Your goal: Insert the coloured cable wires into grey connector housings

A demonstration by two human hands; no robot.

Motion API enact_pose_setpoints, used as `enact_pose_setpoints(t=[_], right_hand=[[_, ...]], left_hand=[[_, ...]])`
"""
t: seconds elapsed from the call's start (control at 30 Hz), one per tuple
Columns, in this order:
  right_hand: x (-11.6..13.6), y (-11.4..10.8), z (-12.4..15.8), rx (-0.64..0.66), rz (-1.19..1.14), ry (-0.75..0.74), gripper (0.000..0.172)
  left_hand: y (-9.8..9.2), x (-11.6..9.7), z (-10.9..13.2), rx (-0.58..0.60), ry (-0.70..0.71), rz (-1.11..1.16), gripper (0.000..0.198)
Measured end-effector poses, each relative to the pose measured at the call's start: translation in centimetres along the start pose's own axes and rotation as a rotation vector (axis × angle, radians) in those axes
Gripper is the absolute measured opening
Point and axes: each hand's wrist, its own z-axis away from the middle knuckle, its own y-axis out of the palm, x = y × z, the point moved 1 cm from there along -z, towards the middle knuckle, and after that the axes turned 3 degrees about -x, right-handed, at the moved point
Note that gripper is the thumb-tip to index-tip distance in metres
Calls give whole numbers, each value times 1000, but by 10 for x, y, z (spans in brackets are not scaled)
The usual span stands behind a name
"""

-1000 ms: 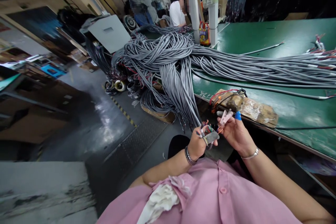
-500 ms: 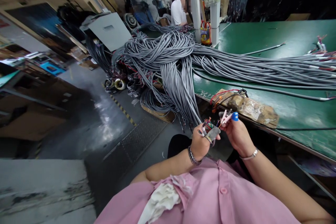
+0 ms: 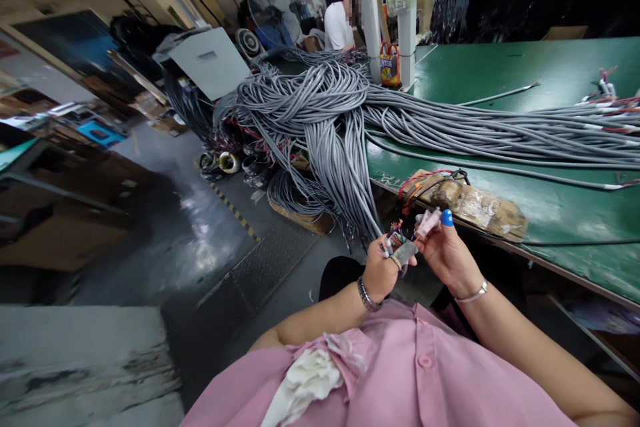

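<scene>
The person's left hand (image 3: 383, 268) is closed around the stripped end of a grey cable with thin coloured wires (image 3: 397, 239) fanning out above the fist, at about 6 o'clock below the green tabletop (image 3: 500, 67) edge. The right hand (image 3: 447, 250), a blue cot on one fingertip, pinches a small pink tool (image 3: 427, 221) just beside those wires. A thick bundle of grey cables (image 3: 340, 140) spills off the tabletop at 11 o'clock. A taped brown block (image 3: 475, 203) lies at 1 o'clock.
</scene>
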Motion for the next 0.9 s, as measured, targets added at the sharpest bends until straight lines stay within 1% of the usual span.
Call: enact_pose_setpoints(t=[0.07,0.13,0.27,0.4,0.53,0.63,0.73,0.8,0.83,0.9], right_hand=[[1,-4,1,-1,-19,34,44],[2,-9,1,-18,-37,49,45],[6,-20,3,-38,-7,31,37],[11,-27,10,-42,127,-65,25],[10,-32,24,-14,306,-177,15],[3,-37,37,59,527,-224,15],[-5,-36,51,189,774,-288,24],[-7,-29,60,284,903,-356,33],[-7,-24,63,323,953,-402,34],[-5,-14,69,390,1038,-488,29]], left_hand=[[-3,1,2,0,-12,15,36],[-5,2,2,8,-25,26,34],[-8,5,-1,81,-58,54,30],[-9,8,-5,129,-102,78,35],[-10,12,-4,159,-97,62,34],[-12,12,0,189,-8,-48,32],[-14,7,6,197,160,-285,31],[-15,4,10,221,271,-408,32],[-16,3,11,243,322,-452,32],[-16,2,12,284,410,-533,30]])
